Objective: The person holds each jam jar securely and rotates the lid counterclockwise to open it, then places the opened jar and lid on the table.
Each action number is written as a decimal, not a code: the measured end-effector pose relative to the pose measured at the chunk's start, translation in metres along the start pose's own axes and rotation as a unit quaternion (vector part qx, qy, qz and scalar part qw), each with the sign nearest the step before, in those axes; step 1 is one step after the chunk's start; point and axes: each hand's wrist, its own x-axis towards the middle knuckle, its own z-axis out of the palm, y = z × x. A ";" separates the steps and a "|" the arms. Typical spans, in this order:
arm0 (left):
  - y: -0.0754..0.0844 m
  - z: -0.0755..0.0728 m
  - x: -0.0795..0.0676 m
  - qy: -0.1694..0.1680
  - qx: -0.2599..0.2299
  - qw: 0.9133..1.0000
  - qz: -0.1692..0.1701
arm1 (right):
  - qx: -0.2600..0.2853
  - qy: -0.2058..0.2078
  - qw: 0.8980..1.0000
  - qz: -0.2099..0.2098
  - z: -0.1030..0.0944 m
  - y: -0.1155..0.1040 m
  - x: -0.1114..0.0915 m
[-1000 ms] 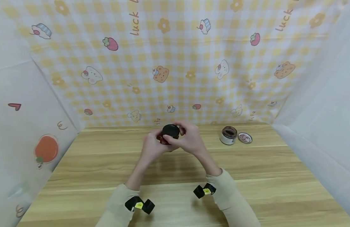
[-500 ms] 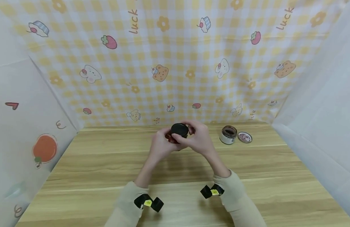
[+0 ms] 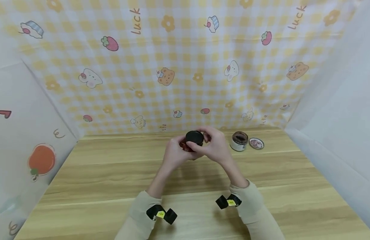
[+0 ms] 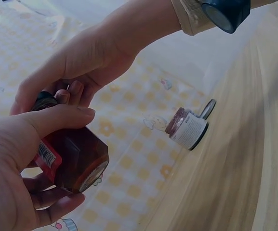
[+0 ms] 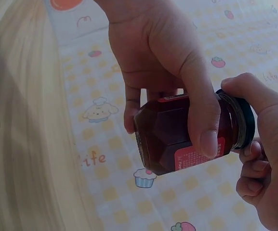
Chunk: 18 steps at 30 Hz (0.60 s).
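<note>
A glass jar [image 5: 163, 139] of dark red contents, faceted and with a red label, is held up over the wooden table. My left hand [image 3: 175, 154] grips its body, thumb across one side and fingers round the other. On the jar's mouth sits a black lid [image 3: 194, 137], which my right hand [image 3: 216, 145] pinches at the rim between thumb and fingers. In the left wrist view the jar's base [image 4: 94, 174] points toward the table, and the right hand covers most of the lid.
To the right stands a second jar [image 3: 239, 142], uncovered, with a white label and dark residue inside. Its round lid [image 3: 256, 143] lies next to it. Behind the table [image 3: 112, 173] hangs a yellow checked cloth [image 3: 185, 93]; pale sheets [image 3: 332, 133] close off both sides.
Both hands have shifted a little to the right with the jar between them. The grip on jar and lid looks the same, and the head view has turned slightly.
</note>
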 end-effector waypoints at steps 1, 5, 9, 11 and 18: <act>0.000 0.001 0.000 -0.004 -0.004 1.000 -0.001 | 0.000 -0.002 1.000 0.002 -0.001 0.000 -0.001; -0.001 0.002 -0.001 -0.012 -0.012 1.000 -0.004 | -0.006 -0.008 1.000 0.009 -0.003 -0.001 -0.002; -0.002 0.002 -0.002 -0.015 -0.013 1.000 -0.002 | -0.006 -0.011 1.000 0.016 -0.003 -0.003 -0.003; -0.002 0.001 -0.003 -0.018 -0.017 1.000 -0.001 | -0.005 -0.012 1.000 0.016 -0.003 -0.003 -0.003; -0.002 -0.004 -0.006 -0.023 -0.015 1.000 -0.004 | -0.003 -0.010 1.000 0.008 0.000 -0.005 -0.005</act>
